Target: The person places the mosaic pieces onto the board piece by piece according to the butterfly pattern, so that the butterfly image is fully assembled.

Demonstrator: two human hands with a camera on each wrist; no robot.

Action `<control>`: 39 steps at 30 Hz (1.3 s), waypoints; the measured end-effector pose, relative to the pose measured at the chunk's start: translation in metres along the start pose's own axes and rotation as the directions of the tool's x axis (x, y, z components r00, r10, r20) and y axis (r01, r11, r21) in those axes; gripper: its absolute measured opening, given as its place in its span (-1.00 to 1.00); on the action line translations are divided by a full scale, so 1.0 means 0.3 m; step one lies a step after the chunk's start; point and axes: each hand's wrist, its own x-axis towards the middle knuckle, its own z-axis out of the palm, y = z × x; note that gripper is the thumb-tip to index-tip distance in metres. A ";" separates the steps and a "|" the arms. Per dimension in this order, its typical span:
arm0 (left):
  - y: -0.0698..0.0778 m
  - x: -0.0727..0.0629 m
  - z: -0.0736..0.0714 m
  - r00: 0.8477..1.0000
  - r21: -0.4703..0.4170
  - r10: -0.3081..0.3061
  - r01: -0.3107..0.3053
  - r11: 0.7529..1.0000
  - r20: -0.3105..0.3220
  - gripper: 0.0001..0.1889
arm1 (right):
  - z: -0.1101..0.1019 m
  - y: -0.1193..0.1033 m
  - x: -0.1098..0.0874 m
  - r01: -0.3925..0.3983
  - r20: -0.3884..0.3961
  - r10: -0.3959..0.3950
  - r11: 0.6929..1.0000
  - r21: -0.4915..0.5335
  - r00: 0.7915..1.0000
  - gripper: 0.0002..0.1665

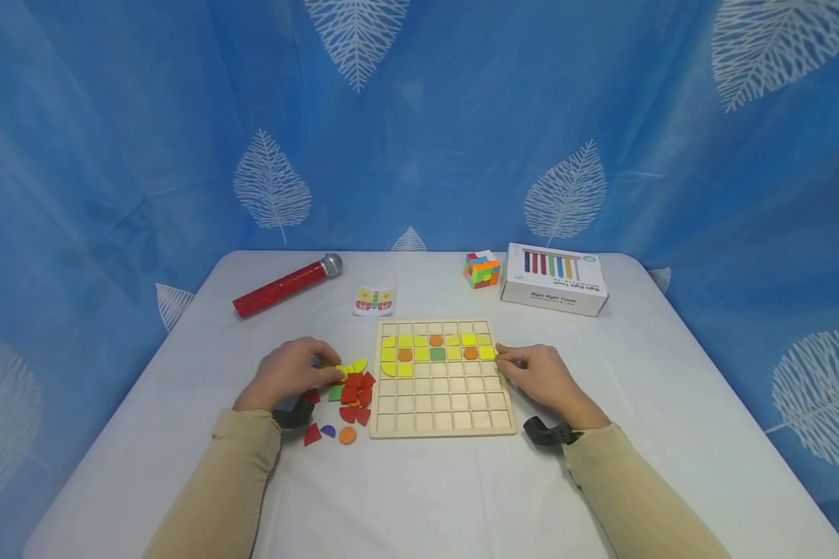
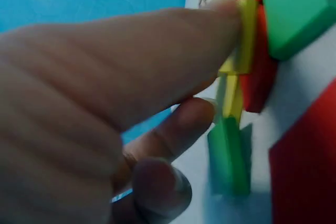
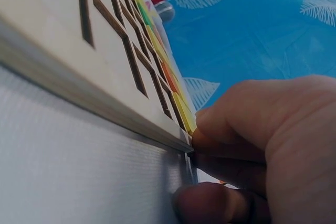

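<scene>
My left hand (image 1: pixel 290 373) is at the pile of loose tiles, its thumb and fingertips pinching a yellow tile (image 2: pixel 247 35); the index fingertip is hidden in the left wrist view. Red tiles (image 1: pixel 354 380) and a green tile (image 2: pixel 299 11) lie close by. The wooden grid board (image 1: pixel 442 423) lies flat to the right of the pile. Yellow tiles, several orange discs and a green square (image 1: pixel 437 354) fill cells in its upper rows. My right hand (image 1: pixel 541 378) grips the board's right edge near the upper corner, thumb and fingers against the rim (image 3: pixel 157 137).
A small picture card (image 1: pixel 374 301) lies beyond the board. Farther back are a red microphone (image 1: pixel 283 287), a colourful puzzle cube (image 1: pixel 482 269) and a white box (image 1: pixel 555 279). An orange disc (image 1: pixel 347 435) and a purple half-disc (image 1: pixel 328 431) lie at the pile's near side.
</scene>
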 end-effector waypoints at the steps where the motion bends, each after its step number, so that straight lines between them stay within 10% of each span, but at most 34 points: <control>1: 0.001 0.000 0.001 1.000 0.001 -0.001 0.001 1.000 0.006 -0.57 | -0.001 -0.001 0.000 0.001 -0.001 -0.001 1.000 -0.003 1.000 -0.70; 39: -0.018 0.007 0.013 1.000 -0.057 -0.012 0.011 0.998 -0.010 -0.64 | -0.002 -0.002 -0.004 0.011 0.000 -0.011 1.000 0.000 1.000 -0.69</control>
